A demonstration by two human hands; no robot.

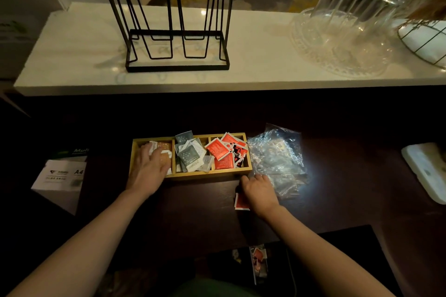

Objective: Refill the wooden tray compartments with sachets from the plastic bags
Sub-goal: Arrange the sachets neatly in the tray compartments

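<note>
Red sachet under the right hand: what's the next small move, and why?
Probably lift that red sachet into the tray's right compartment. It lies on the dark table outside the tray, the right hand rests on it, and the other red sachets sit there. The left hand already presses the left compartment.

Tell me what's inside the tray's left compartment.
The tray has orange sachets and a white one in its left compartment. The left hand lies flat over most of it, so how many sachets it holds cannot be seen.
</note>
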